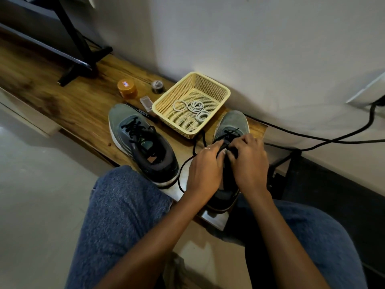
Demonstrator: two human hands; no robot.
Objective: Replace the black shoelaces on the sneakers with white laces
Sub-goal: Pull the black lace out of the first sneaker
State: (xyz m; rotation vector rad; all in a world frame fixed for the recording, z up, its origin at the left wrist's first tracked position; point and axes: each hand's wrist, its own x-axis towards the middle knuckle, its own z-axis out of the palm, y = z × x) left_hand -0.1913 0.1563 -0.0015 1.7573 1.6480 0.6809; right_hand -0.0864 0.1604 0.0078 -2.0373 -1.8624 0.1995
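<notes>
Low wooden bench (pixel 68 105) against a white wall is used as the work surface. Two grey-green mesh sneakers are set on it, toes to the wall: left sneaker (pixel 141 142) is fully laced in black and untouched; right sneaker (pixel 230 130) is being worked. Left hand (pixel 205 165) and right hand (pixel 249 161) are curled over the right sneaker's eyelet area, fingertips pinched on the black shoelace (pixel 187 163). Upper rows appear undone; a loose length is trailed off the shoe's left side across the bench. Crossings near the toe are seen in place. Exact finger contact is partly hidden by the hands.

Coiled white laces (pixel 195 107) are left in the cream perforated plastic basket (pixel 220 88) between the toes, unused.

Progress judged early: unlacing of one shoe partway, second shoe not started, no white lace threaded.
</notes>
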